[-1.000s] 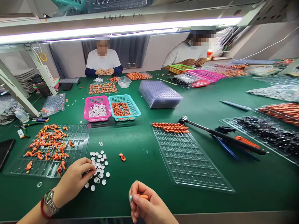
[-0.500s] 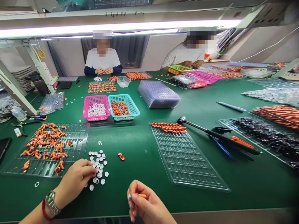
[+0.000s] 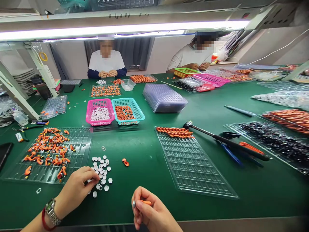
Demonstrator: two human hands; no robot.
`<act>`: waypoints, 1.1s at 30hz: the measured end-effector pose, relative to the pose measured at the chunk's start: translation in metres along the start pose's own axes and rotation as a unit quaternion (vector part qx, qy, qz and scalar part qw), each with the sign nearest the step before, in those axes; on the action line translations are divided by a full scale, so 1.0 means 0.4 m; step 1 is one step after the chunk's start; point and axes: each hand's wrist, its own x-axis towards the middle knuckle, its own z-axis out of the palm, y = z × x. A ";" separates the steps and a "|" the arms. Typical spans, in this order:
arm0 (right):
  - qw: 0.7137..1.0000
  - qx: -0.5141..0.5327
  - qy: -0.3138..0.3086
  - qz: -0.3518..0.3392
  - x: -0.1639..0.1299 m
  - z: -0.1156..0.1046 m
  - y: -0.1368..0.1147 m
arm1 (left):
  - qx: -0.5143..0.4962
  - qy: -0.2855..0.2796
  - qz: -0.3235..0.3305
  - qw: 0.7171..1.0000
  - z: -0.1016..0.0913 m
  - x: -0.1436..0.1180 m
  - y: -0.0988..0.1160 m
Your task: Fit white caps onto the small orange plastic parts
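Green bench (image 3: 145, 180) carries white caps (image 3: 101, 170) near left; left hand (image 3: 77, 190) pinches among them, right hand (image 3: 152, 214) grasps an orange part (image 3: 146, 202).

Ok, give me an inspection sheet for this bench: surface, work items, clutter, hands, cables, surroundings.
Surface: green mat, one long shared bench.
Work items: white caps in a loose pile; orange part; clear tray with one row of orange parts.
Clutter: pink basket, teal basket, pliers, stray orange piece.
Hands: left hand on the white caps; right hand pinching the orange part.
Cables: white cable along the far wall.
Surroundings: two people seated opposite, strip light overhead.
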 end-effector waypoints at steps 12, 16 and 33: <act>0.982 -0.188 0.023 -0.028 -0.015 0.060 -0.041 | -0.182 0.028 -0.072 0.980 0.048 -0.037 0.038; 0.947 -0.312 0.018 -0.070 -0.029 0.104 -0.065 | -0.349 0.013 -0.110 0.930 0.122 -0.069 0.083; 0.898 -0.423 0.047 -0.110 -0.041 0.129 -0.062 | -0.341 0.103 -0.169 0.919 0.174 -0.117 0.149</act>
